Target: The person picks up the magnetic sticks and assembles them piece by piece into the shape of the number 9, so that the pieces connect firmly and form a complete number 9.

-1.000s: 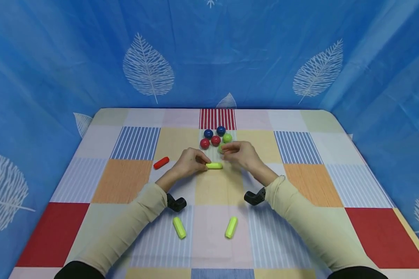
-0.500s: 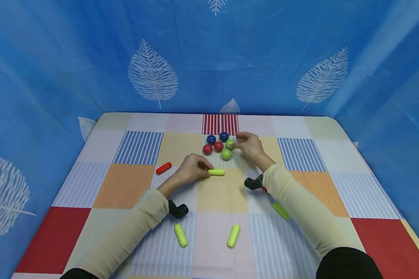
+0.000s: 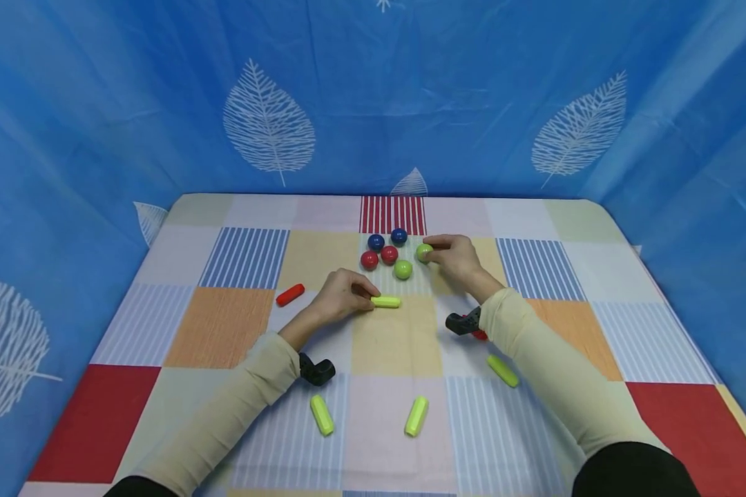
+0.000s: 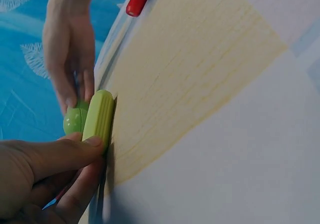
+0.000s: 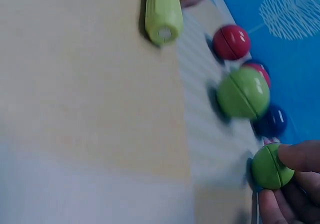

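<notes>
Blue cloth printed with white leaves hangs all round my table, and over the tabletop lies a checked cloth of plain and striped squares, smooth and flat.

Part of the scene is hidden from me. My right sleeve covers most of a red piece beside the black wrist mount, so I cannot tell its shape. In the right wrist view the far balls are blurred, and the dark blue one sits half behind the green one.

My left hand pinches one end of a lime-green cylinder between thumb and forefinger, the other fingers curled. It lies flat on a pale yellow square near the middle of the table, long axis running left to right, its free end pointing toward my right. It is a short ridged plastic rod with rounded ends.

My right hand pinches a green ball with thumb and fingertips, just right of the cluster. That ball is glossy with a seam round its middle. Beside it sit another green ball, two red balls and two dark blue balls, close together.

Nearer me lie three more lime rods, and a red rod lies off to the left
</notes>
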Motion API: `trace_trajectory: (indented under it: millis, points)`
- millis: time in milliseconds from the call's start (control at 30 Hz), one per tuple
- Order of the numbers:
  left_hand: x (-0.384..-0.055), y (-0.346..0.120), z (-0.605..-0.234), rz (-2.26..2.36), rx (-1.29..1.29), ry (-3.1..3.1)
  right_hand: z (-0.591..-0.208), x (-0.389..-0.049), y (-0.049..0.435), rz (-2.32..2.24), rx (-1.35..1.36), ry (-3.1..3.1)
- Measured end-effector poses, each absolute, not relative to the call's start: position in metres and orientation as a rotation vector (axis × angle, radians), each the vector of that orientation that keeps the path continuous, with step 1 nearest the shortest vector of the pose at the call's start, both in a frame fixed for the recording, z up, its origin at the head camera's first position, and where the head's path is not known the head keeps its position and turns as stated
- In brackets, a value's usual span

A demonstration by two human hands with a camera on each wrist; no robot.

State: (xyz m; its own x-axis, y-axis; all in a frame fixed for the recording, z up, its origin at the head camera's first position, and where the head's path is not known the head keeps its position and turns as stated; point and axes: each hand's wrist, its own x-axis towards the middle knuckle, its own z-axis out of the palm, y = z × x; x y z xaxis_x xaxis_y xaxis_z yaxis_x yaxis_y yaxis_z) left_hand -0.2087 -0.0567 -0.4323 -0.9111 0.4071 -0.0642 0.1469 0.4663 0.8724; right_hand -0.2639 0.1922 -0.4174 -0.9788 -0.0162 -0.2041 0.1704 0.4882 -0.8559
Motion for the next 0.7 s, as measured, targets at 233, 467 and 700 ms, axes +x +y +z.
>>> trace_trajectory:
  millis: [233,467,700]
  points:
    - [-0.209,-0.059,-0.434,1.424,0.454,2.459,-0.415,-0.232,0.227,-1.566,0.162,2.457]
    - [-0.209,-0.06,-0.434,1.432,0.416,2.456,-0.416,-0.196,0.217,-1.546,0.106,2.412]
    - [-0.207,-0.057,-0.433,1.451,0.455,2.443,-0.419,-0.179,0.188,-1.576,-0.003,2.403]
